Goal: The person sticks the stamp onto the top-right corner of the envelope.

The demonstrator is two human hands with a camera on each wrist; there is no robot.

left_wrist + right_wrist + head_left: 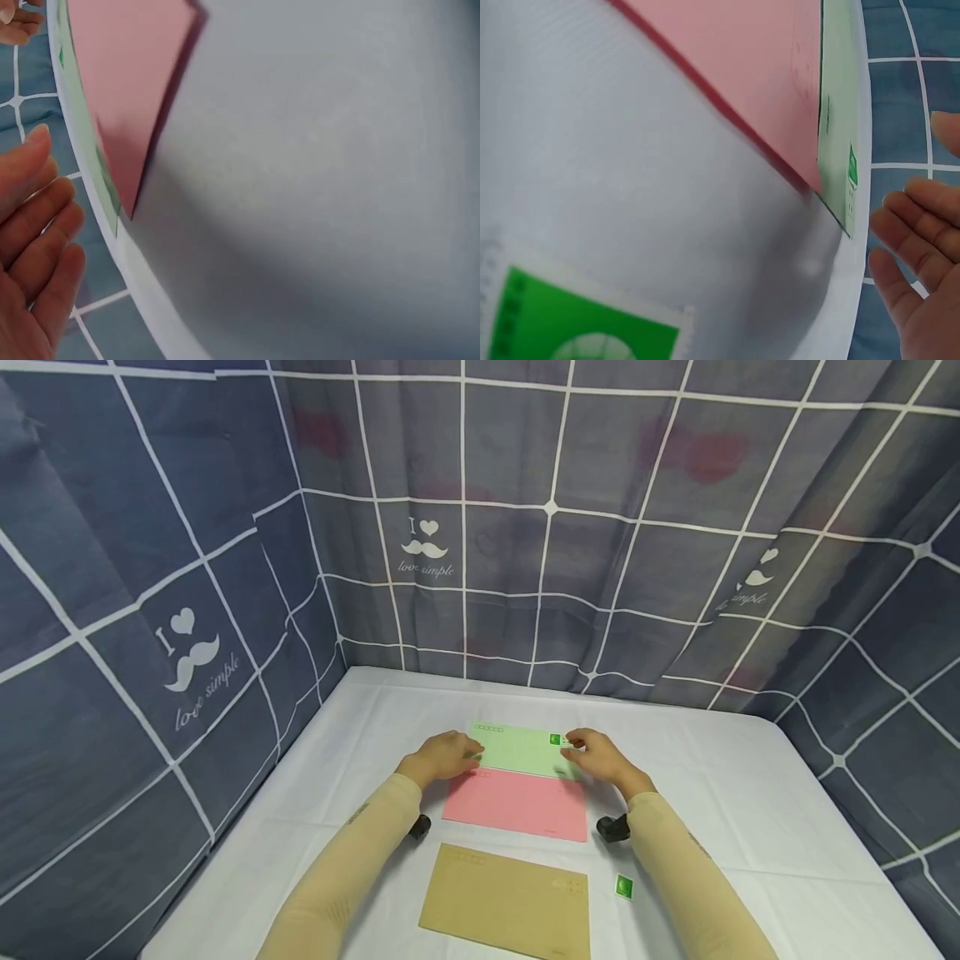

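A white-clothed table [750, 793] carries a green envelope [517, 748], a pink envelope [517, 805] just in front, a brown envelope [506, 902] nearest, and a loose green stamp [623, 886] beside it

Under my fingers [468, 752] the green envelope [521, 750] is smooth matt paper, like the pink envelope [517, 804] and the brown envelope [506, 902]. The loose stamp [623, 886] looks slightly glossy. A matt white cloth covers the worktop [750, 793]; the checked backdrop [225, 527] is soft woven fabric.
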